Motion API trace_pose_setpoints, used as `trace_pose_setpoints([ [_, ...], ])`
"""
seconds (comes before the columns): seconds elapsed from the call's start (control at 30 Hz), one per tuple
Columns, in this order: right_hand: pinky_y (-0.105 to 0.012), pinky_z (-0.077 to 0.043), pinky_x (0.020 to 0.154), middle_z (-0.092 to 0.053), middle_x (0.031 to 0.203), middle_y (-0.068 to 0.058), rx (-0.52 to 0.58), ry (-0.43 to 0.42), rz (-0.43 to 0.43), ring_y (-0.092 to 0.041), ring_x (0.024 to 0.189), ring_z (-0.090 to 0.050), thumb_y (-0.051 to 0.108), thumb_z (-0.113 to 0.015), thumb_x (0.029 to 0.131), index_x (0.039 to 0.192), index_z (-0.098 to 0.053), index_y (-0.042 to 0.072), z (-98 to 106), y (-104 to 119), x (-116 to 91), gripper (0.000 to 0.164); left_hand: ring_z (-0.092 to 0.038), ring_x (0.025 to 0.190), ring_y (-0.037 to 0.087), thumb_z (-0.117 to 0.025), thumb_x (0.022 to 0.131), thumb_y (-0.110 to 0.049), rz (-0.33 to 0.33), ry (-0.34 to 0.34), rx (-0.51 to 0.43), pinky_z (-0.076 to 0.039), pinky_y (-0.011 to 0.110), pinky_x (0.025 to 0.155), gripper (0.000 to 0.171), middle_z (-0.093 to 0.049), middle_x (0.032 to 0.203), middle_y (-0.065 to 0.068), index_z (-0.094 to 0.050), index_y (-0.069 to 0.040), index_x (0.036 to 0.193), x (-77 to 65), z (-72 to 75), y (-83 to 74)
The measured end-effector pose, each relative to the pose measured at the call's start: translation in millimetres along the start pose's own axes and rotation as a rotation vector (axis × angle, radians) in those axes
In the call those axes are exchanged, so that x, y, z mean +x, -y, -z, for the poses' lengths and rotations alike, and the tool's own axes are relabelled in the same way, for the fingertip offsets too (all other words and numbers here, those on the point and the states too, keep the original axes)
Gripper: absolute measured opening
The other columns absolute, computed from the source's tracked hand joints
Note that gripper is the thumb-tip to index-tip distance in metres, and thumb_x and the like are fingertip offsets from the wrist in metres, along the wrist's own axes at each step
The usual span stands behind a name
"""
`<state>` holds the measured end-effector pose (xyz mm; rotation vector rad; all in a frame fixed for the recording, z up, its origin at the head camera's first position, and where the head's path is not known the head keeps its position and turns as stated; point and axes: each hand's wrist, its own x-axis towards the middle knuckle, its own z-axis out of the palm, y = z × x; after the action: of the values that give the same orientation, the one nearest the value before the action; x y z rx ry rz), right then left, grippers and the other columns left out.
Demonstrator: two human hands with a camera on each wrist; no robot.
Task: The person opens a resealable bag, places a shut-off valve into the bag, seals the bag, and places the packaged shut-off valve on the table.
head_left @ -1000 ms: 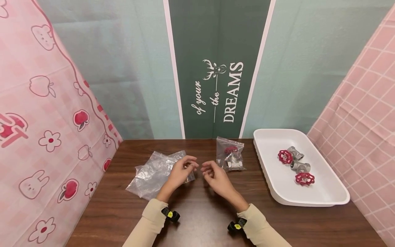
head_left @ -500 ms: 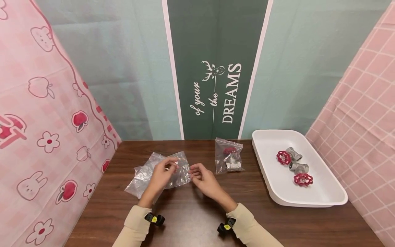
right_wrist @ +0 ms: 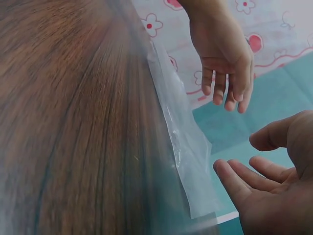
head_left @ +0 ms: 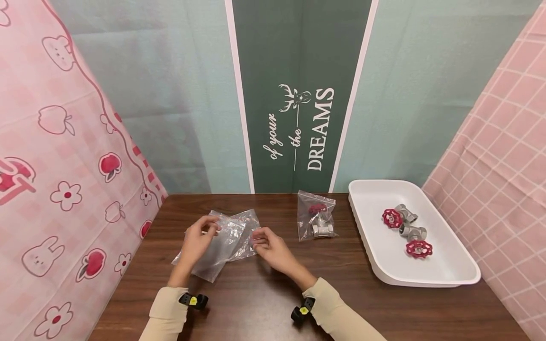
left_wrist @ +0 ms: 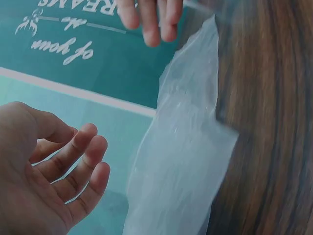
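Two or more clear plastic bags (head_left: 222, 253) lie overlapping and flat on the left part of the table. My left hand (head_left: 198, 239) hovers above their left side, fingers loosely bent, holding nothing. At their right edge is my right hand (head_left: 273, 248), its fingers relaxed and its fingertips close to the plastic. In the left wrist view, a gap shows between the left hand (left_wrist: 58, 171) and the bag (left_wrist: 181, 137). The right wrist view likewise has the right hand (right_wrist: 269, 181) with nothing between thumb and fingers, beside the bag (right_wrist: 181, 142).
A clear zip bag (head_left: 304, 218) holding a metal valve (head_left: 323, 230) with a red handwheel lies right of the hands. Further right, a white tray (head_left: 443, 272) contains two valves with red handwheels (head_left: 419, 248). Printed cloths hang behind and at both sides of the wooden table (head_left: 256, 303).
Both hands have moved left, the left hand farther, from the bags' right end to over their left side. The right hand has come to their right edge. The tray and its valves stay put.
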<state>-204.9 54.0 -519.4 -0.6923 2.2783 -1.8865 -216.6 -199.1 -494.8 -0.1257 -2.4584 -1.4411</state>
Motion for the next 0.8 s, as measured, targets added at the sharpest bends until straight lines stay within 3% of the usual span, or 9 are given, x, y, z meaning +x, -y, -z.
trace_pose_setpoints([
  [0.2,-0.036,-0.06,0.101,-0.064,0.133,-0.035,-0.008,0.02,-0.029,-0.049,0.121,-0.068,-0.005,-0.061,0.1,0.133,-0.055,-0.013,-8,-2,6,0.034,-0.076,0.092,0.026,-0.059,0.104,0.0,0.024,-0.021,0.109,-0.055,0.019,0.073,0.023,-0.079,0.101,0.019,-0.07,0.004,0.123,2.7,19.3,12.3],
  [0.33,-0.034,-0.062,0.094,-0.064,0.135,-0.031,-0.028,0.025,-0.077,-0.045,0.121,-0.069,-0.001,-0.062,0.1,0.132,-0.057,-0.009,-13,-6,11,0.034,-0.073,0.104,0.035,-0.059,0.105,-0.003,0.052,-0.017,0.184,-0.06,0.035,0.086,0.025,-0.076,0.113,0.021,-0.069,0.004,0.127,6.0,26.6,19.7],
  [0.47,-0.038,-0.062,0.097,-0.065,0.135,-0.03,-0.012,0.018,-0.11,-0.045,0.121,-0.069,0.002,-0.065,0.1,0.134,-0.056,-0.009,-17,-8,16,0.037,-0.069,0.111,0.04,-0.061,0.103,-0.005,0.067,0.01,0.246,-0.057,0.052,0.097,0.027,-0.07,0.122,0.026,-0.066,0.006,0.128,7.9,29.8,27.4],
  [0.67,-0.046,-0.059,0.102,-0.067,0.131,-0.03,-0.042,-0.013,-0.148,-0.044,0.118,-0.07,0.003,-0.067,0.098,0.133,-0.056,-0.011,-25,-10,23,0.039,-0.065,0.115,0.042,-0.061,0.101,-0.004,0.104,0.067,0.294,-0.053,0.056,0.099,0.034,-0.067,0.122,0.029,-0.061,0.009,0.133,8.1,32.9,37.0],
  [0.8,-0.046,-0.06,0.101,-0.066,0.131,-0.034,0.0,-0.029,-0.177,-0.047,0.119,-0.069,-0.001,-0.067,0.097,0.132,-0.054,-0.014,-30,-11,26,0.039,-0.064,0.119,0.044,-0.06,0.102,-0.006,0.135,0.112,0.303,-0.051,0.059,0.102,0.04,-0.067,0.127,0.03,-0.057,0.008,0.139,8.0,33.6,40.3],
])
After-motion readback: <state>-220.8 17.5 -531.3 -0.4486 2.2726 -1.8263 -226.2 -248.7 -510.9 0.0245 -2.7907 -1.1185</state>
